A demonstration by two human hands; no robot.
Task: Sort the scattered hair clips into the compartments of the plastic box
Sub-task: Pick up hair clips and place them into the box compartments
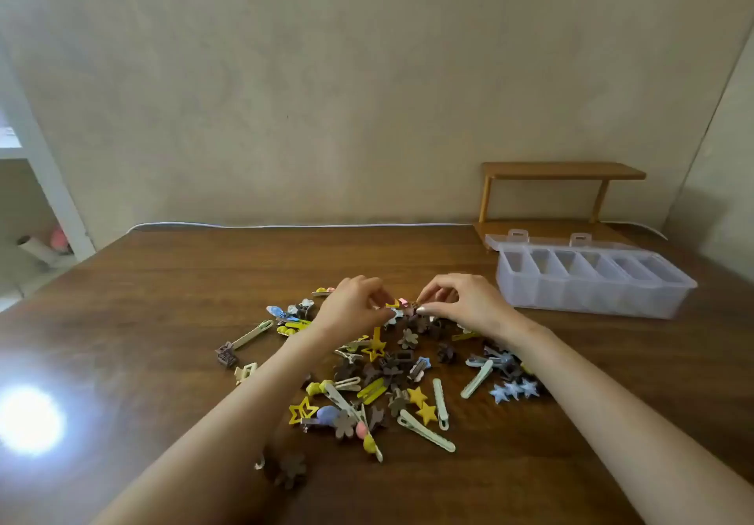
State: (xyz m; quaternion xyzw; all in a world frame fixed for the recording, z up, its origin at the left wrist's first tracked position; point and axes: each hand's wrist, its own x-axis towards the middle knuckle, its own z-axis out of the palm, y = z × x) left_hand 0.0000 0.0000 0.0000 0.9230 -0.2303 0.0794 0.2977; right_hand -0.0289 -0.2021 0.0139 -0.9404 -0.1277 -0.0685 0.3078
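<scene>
A pile of hair clips [391, 369] lies scattered on the brown wooden table [163, 300]: yellow stars, brown flowers, pale green bars, blue stars. My left hand [351, 304] and my right hand [465, 300] hover over the far edge of the pile, fingers curled. Between their fingertips sit small clips, a yellow one [392, 303] and a brown one [413, 307]; both hands seem to pinch at them. The clear plastic box [591, 296] stands open at the right, its several compartments looking empty, well apart from both hands.
A small wooden shelf [563, 175] stands behind the box against the wall. A white cable [285, 226] runs along the table's far edge. A bright light glare [28, 418] reflects off the table at the left. One brown flower clip [290, 469] lies apart near the front.
</scene>
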